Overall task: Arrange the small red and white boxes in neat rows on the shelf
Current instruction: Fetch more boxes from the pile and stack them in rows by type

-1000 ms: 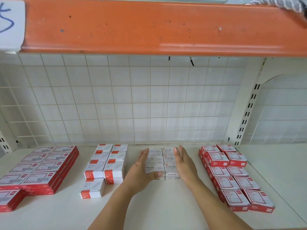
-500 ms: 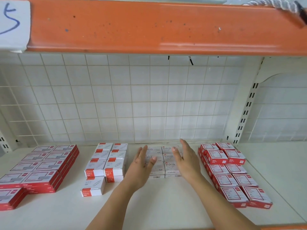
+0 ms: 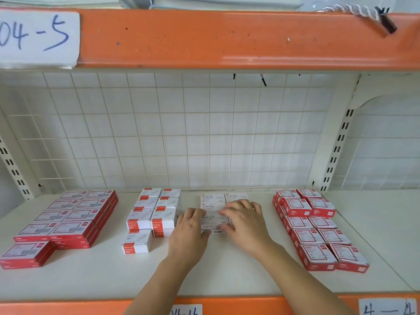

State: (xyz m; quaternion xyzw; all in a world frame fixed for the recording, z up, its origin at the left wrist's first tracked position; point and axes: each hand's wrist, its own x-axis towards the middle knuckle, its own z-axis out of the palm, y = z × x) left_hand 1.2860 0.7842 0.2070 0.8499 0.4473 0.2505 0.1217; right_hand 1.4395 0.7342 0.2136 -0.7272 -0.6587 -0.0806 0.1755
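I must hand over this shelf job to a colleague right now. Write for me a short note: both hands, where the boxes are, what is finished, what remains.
Left hand: fingers rest against the left side of the white STAPLES boxes, thumb at the front edge.
Right hand: lies on top of that block, fingers curled over it.
Done: flat red boxes at left and small red boxes at right sit in two-column rows.
Left: square up the STAPLES block; one red and white box sits alone in front of its group.

White staples boxes in two flat columns mid-shelf, near ones seemingly stacked
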